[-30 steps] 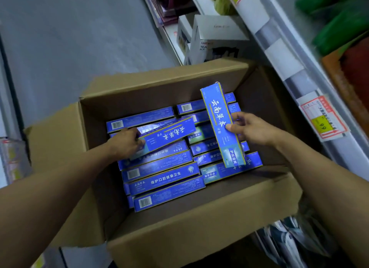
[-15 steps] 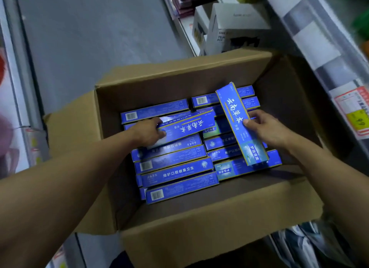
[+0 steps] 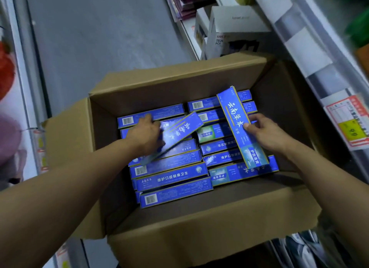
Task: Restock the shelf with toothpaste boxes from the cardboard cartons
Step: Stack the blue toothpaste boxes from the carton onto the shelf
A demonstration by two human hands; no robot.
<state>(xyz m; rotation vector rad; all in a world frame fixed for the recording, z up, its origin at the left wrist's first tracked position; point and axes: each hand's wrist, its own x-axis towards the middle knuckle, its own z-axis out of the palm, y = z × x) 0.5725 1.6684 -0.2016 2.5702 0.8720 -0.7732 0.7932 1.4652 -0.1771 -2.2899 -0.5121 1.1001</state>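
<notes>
Shelf edge beside carton, white boxes behind

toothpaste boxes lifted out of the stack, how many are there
2. One box is gripped by the left hand, tilted over the left stack. The other is held by the right hand, over the right stack. The rest lie packed in the carton.

Two bare forearms reach in from the lower corners, uncovered as far as the picture shows, with no sleeve, watch or glove. The left hand and right hand carry no rings on the fingers that show.
</notes>
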